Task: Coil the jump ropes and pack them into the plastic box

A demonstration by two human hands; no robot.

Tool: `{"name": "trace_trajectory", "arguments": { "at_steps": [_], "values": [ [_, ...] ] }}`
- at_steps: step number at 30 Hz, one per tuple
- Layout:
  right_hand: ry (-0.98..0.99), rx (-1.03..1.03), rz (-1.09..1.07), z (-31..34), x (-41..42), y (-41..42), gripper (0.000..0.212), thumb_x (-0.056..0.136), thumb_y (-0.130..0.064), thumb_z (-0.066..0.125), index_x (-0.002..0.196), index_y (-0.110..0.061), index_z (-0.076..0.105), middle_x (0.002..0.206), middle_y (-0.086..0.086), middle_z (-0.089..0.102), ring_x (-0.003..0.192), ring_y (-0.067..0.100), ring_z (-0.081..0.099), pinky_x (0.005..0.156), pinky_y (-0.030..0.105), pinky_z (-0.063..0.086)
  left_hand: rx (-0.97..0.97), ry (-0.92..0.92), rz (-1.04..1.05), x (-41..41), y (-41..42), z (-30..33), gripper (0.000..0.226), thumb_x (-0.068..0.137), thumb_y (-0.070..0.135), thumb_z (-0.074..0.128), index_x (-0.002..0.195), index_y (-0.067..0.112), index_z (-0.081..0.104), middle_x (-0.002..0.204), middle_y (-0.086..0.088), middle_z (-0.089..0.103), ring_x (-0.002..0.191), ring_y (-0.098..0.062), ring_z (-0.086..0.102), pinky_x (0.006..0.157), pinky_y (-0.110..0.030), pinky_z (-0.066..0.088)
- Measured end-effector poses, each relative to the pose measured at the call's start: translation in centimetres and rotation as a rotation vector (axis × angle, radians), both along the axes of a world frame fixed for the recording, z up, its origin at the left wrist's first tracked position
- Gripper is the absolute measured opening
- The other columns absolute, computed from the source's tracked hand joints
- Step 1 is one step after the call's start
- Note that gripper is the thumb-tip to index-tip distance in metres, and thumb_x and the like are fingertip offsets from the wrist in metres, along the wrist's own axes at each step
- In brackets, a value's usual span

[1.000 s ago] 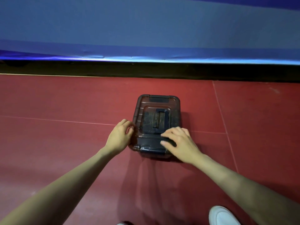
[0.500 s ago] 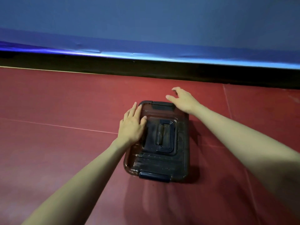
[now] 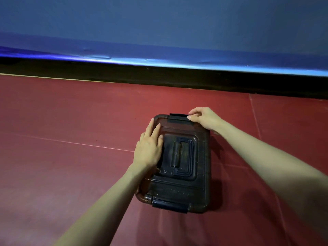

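Observation:
A dark brown see-through plastic box lies on the red floor with its lid on and a folded handle in the lid's middle. My left hand presses flat on the lid's left side with straight fingers. My right hand is at the box's far right corner, its fingertips pinching the raised dark far latch. The near latch lies down against the front wall. No jump rope shows; the box's contents are too dark to make out.
Red floor mat with thin seams spreads around the box. A black strip and a blue padded wall run across the far side.
My right hand came down from above the far corner onto the far latch and closed its fingers on it. My left hand stays flat on the lid. The view moved closer.

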State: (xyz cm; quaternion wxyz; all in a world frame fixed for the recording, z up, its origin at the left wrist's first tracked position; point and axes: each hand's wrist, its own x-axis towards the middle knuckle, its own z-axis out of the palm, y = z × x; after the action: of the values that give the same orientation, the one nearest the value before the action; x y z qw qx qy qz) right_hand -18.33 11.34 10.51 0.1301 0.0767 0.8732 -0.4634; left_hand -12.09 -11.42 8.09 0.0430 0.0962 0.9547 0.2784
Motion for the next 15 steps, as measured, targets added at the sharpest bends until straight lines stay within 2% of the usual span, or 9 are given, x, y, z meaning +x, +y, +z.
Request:
{"name": "trace_trajectory", "arguments": {
  "at_steps": [3, 5, 7, 12, 15],
  "values": [
    [0.11, 0.01, 0.059, -1.0, 1.0, 0.5, 0.026, 0.094, -0.028, 0.062, 0.115, -0.014, 0.07, 0.11, -0.002, 0.066, 0.105, 0.013, 0.058, 0.094, 0.026, 0.041, 0.008, -0.003, -0.005, -0.1, 0.0, -0.2, 0.049, 0.103, 0.033, 0.033, 0.151, 0.023, 0.029, 0.161, 0.013, 0.003, 0.138, -0.024, 0.033, 0.109, -0.043, 0.035],
    [0.117, -0.076, 0.007, -1.5, 1.5, 0.7, 0.028, 0.092, -0.028, 0.065, 0.116, -0.016, 0.07, 0.114, 0.0, 0.068, 0.109, 0.015, 0.06, 0.1, 0.031, 0.044, -0.006, -0.004, -0.003, -0.2, 0.1, -0.4, 0.049, 0.102, 0.033, 0.033, 0.15, 0.023, 0.029, 0.161, 0.013, 0.002, 0.136, -0.025, 0.036, 0.107, -0.047, 0.037],
    [0.132, -0.147, -0.058, -2.0, 1.7, 0.5, 0.028, 0.09, -0.028, 0.067, 0.116, -0.018, 0.071, 0.114, 0.0, 0.069, 0.11, 0.016, 0.061, 0.101, 0.032, 0.044, -0.005, -0.001, -0.002, -0.3, 0.1, -0.5, 0.05, 0.102, 0.033, 0.034, 0.15, 0.023, 0.029, 0.162, 0.013, 0.002, 0.136, -0.026, 0.036, 0.106, -0.048, 0.037],
    [0.234, -0.165, -0.14, -2.5, 1.7, 0.1, 0.017, 0.088, -0.023, 0.071, 0.104, -0.02, 0.076, 0.096, -0.005, 0.071, 0.1, 0.015, 0.064, 0.1, 0.034, 0.046, 0.018, 0.022, 0.001, -0.4, 0.0, -0.5, 0.048, 0.102, 0.029, 0.034, 0.15, 0.021, 0.031, 0.161, 0.012, 0.006, 0.136, -0.025, 0.037, 0.105, -0.046, 0.04],
    [0.252, -0.143, -0.129, -2.6, 1.9, 0.1, 0.019, 0.088, -0.023, 0.07, 0.105, -0.018, 0.076, 0.095, -0.006, 0.071, 0.099, 0.012, 0.064, 0.101, 0.035, 0.045, 0.026, 0.038, -0.003, -0.4, 0.1, -0.5, 0.047, 0.102, 0.024, 0.034, 0.149, 0.02, 0.034, 0.161, 0.01, 0.009, 0.135, -0.026, 0.039, 0.104, -0.046, 0.04]
  ]
}}
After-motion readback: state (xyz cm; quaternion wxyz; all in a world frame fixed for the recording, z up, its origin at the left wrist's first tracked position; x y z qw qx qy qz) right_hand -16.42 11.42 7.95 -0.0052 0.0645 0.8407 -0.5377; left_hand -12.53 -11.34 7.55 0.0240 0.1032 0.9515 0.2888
